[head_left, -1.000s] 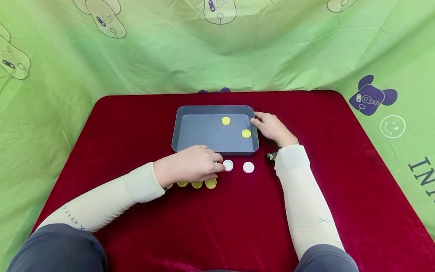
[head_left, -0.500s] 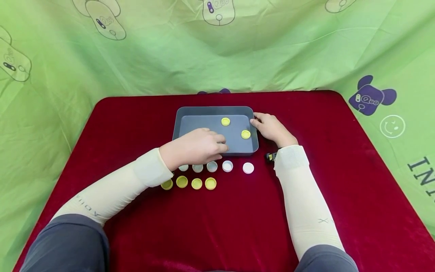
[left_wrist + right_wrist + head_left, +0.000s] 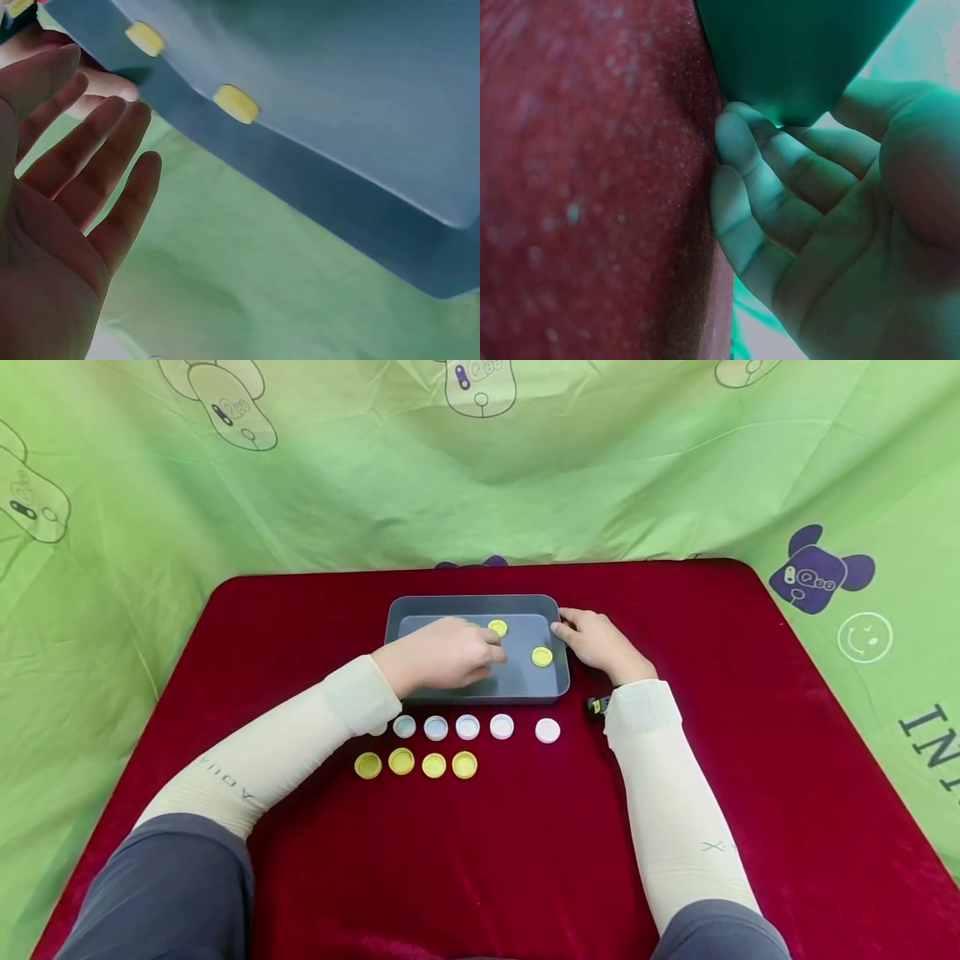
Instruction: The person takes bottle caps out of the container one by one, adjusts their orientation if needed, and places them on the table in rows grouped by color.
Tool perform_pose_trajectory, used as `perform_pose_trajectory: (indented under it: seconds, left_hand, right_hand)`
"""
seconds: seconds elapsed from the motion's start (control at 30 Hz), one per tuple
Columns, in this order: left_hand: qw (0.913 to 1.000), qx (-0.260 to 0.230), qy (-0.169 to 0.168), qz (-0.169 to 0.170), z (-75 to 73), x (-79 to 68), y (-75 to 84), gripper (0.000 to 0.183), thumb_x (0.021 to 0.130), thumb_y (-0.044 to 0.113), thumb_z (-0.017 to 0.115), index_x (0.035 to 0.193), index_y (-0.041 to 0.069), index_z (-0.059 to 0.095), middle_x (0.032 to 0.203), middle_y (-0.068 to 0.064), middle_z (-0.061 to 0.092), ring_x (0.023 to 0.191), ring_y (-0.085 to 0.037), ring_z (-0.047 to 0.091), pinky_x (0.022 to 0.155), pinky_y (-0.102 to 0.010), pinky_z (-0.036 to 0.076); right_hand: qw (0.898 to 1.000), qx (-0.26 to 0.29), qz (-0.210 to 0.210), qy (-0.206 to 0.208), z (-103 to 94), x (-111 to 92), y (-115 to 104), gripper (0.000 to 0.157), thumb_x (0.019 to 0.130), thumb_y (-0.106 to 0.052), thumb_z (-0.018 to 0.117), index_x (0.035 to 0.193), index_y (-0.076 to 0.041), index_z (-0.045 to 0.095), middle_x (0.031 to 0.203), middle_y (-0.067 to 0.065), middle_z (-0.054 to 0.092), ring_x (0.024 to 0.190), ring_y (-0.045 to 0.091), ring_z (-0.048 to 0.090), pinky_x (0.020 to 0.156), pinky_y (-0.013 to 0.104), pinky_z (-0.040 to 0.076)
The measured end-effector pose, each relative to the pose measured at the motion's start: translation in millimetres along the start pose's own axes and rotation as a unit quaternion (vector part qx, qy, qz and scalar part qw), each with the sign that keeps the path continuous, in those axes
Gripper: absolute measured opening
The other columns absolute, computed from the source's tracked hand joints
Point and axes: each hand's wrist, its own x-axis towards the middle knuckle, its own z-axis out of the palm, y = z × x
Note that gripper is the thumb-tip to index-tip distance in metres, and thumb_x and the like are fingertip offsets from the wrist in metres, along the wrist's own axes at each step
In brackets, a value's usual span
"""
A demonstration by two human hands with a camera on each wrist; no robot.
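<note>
My left hand (image 3: 448,653) is over the grey tray (image 3: 517,685). Its fingers (image 3: 124,202) are spread and loosely bent, with nothing between them in the left wrist view. Two yellow caps lie inside the tray: one (image 3: 542,657) near the right wall, the other (image 3: 497,627) farther back, just beyond my left fingertips. My right hand (image 3: 600,643) holds the tray's right wall. In the right wrist view, the fingers (image 3: 739,202) lie along the outer side of the tray (image 3: 780,60), while the thumb reaches over the rim.
In front of the tray runs a row of several white caps (image 3: 502,727), the leftmost partly hidden by my left cuff. Several yellow caps (image 3: 434,766) form a row nearer me. A small black object (image 3: 596,708) shows beside my right cuff. Red cloth (image 3: 480,860) covers the table.
From above the cap rows, my left hand has moved forward over the tray, uncovering most of the white caps. My right hand has stayed on the tray's right wall.
</note>
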Motion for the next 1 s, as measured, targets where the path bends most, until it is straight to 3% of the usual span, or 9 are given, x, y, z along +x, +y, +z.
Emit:
perform_pose_trajectory:
  seconds: [0.23,0.6,1.0]
  left_hand:
    - [0.9989,-0.013,-0.026,-0.037,5.7,13.4,-16.3,0.026,0.092,0.017,0.067,0.118,0.014,0.070,0.106,-0.003,0.063,0.081,-0.017,0.061,0.073,-0.036,0.053]
    - [0.9974,-0.019,-0.022,-0.066,12.6,23.6,-35.2,0.033,0.092,0.014,0.067,0.125,0.015,0.067,0.122,-0.008,0.061,0.105,-0.021,0.061,0.088,-0.038,0.051]
    - [0.9974,-0.041,-0.009,-0.059,18.4,37.4,-47.4,0.030,0.090,0.012,0.068,0.120,0.014,0.068,0.119,-0.006,0.060,0.102,-0.019,0.058,0.086,-0.036,0.050]
  right_hand:
    - [1.000,0.001,0.000,-0.002,0.1,0.3,0.4,0.055,0.103,-0.033,0.045,0.148,-0.003,0.038,0.147,0.018,0.042,0.137,0.033,0.035,0.109,0.050,0.028]
    - [1.000,-0.002,-0.001,-0.002,-0.6,0.7,1.1,0.054,0.103,-0.033,0.045,0.148,-0.003,0.038,0.146,0.018,0.042,0.137,0.034,0.035,0.109,0.050,0.028]
    - [1.000,0.002,0.002,-0.002,0.2,1.0,1.4,0.055,0.103,-0.033,0.046,0.148,-0.003,0.038,0.146,0.018,0.043,0.135,0.034,0.037,0.109,0.050,0.029]
